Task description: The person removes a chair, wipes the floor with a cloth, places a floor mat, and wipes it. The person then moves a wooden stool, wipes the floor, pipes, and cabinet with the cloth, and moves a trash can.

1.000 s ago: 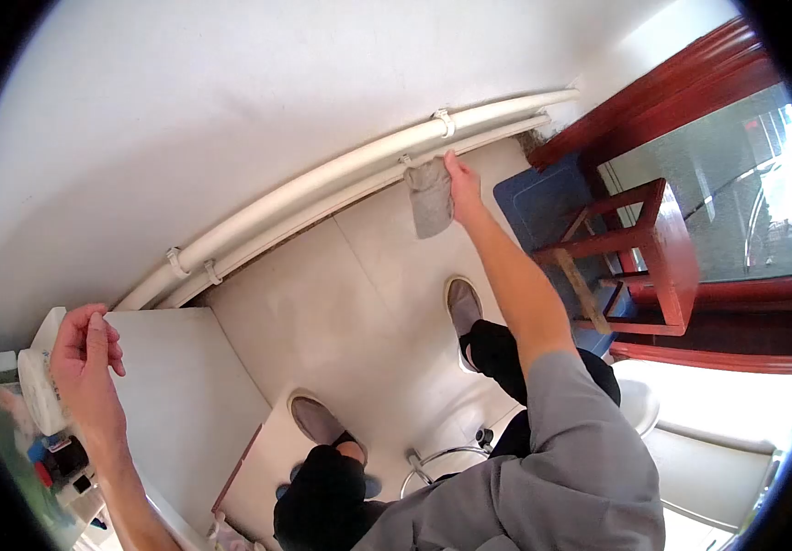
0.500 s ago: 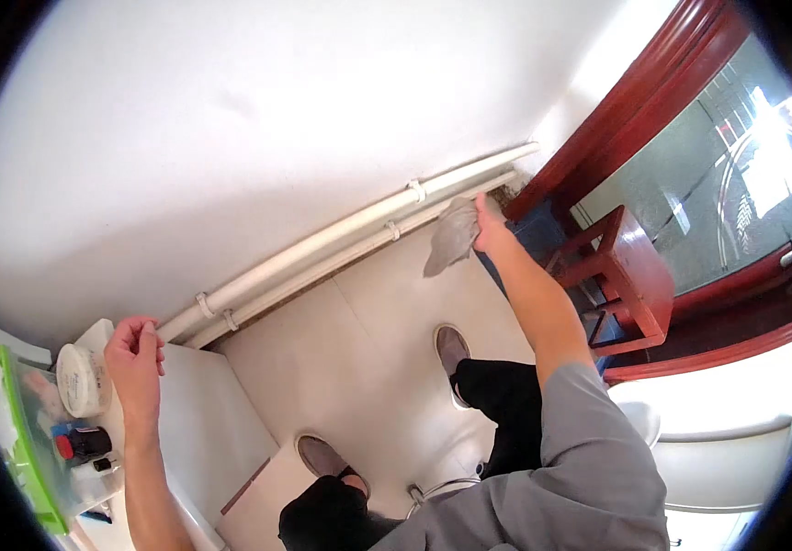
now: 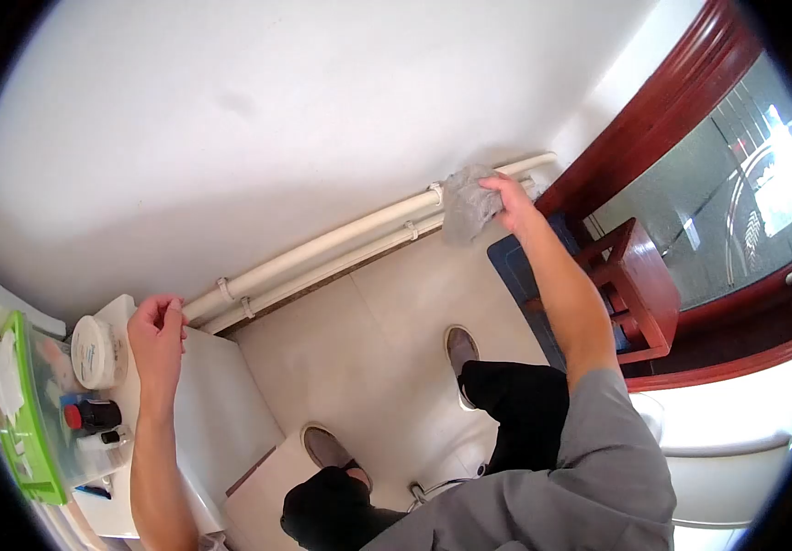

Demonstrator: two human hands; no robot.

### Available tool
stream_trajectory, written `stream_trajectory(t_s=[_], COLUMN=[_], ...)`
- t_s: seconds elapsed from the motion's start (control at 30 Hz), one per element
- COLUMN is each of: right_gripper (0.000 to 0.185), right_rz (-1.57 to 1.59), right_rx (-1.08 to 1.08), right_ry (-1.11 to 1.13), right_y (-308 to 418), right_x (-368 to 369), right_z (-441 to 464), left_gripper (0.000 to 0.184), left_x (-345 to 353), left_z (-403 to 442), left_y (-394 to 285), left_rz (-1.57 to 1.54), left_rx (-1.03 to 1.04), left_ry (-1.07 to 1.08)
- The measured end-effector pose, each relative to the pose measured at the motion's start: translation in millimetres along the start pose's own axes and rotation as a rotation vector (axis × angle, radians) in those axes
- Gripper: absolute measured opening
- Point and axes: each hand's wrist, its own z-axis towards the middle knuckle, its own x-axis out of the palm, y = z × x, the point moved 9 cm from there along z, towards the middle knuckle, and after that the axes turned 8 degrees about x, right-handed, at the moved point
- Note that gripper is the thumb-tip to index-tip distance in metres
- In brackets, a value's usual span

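Observation:
A thin grey cloth (image 3: 469,200) hangs from my right hand (image 3: 510,200), its fingers closed on one edge. The cloth overlaps the upper white pipe (image 3: 332,241) near its far right end; I cannot tell whether it touches the pipe or the wall. My left hand (image 3: 158,332) is curled in a loose fist with nothing visible in it. It is above the white cabinet (image 3: 217,395), close to the near end of the pipes and beside a round white tub (image 3: 96,353).
Left, a clear bin with a green rim (image 3: 30,418) stands near a dark bottle with a red cap (image 3: 93,416). Right are a red wooden stool (image 3: 649,294), a dark blue mat (image 3: 520,275) and a red door frame (image 3: 639,115). A toilet (image 3: 727,477) is at lower right.
My right hand has shifted slightly right in the view, and the cloth has risen across the upper pipe. The whole view has shifted a little. My left hand stays curled.

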Motion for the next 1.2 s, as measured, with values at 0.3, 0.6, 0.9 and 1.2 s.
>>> stream_trajectory(t_s=[0.3, 0.6, 0.9, 1.2], right_gripper=[0.046, 0.043, 0.078, 0.067], right_rz=[0.0, -0.086, -0.425, -1.075], right_rx=[-0.085, 0.279, -0.257, 0.346], right_ry=[0.382, 0.466, 0.779, 0.667], right_y=[-5, -140, -177, -334], right_x=[118, 329, 383, 305], right_z=[-67, -181, -188, -100], left_gripper=[0.016, 0.062, 0.049, 0.033], left_x=[9, 68, 43, 7], left_z=[0, -69, -32, -13], left_y=[-4, -83, -13, 2], left_rz=[0.143, -0.164, -0.096, 0.245], left_rx=[0.097, 0.318, 0.077, 0.163], left_ry=[0.088, 0.487, 0.36, 0.083])
